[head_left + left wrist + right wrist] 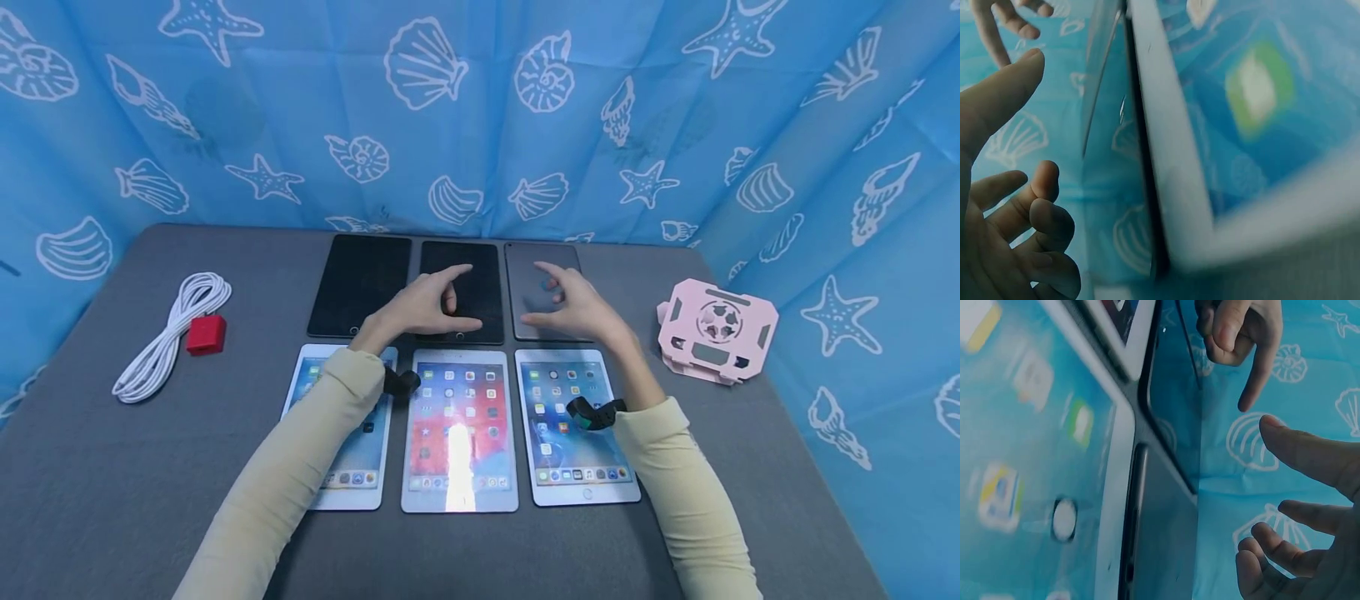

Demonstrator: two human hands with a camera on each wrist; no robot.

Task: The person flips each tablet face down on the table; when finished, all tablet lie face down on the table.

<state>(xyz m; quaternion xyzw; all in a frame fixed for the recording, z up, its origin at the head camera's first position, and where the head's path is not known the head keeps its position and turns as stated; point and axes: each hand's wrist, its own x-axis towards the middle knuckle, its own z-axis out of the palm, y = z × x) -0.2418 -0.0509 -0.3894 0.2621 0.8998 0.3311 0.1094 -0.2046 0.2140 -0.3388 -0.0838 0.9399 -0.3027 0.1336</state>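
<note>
My left hand (423, 304) hovers above the middle black tablet (480, 287), holding nothing. Thumb and index finger are spread apart while the other fingers curl loosely. Facing it, my right hand (573, 304) is held the same way over a grey tablet (528, 287) that shows a plain, dark surface. A second black tablet (360, 279) lies to the left in that back row. In front are three white tablets with lit screens: the left one (367, 467) partly under my left forearm, the middle one (457, 383) with a glare streak, and the right one (558, 458).
A coiled white cable (168, 342) and a small red block (206, 334) lie at the left of the grey table (135, 483). On the right sits a pink slotted stand (720, 329). Behind the table hangs a blue shell-patterned curtain (480, 125).
</note>
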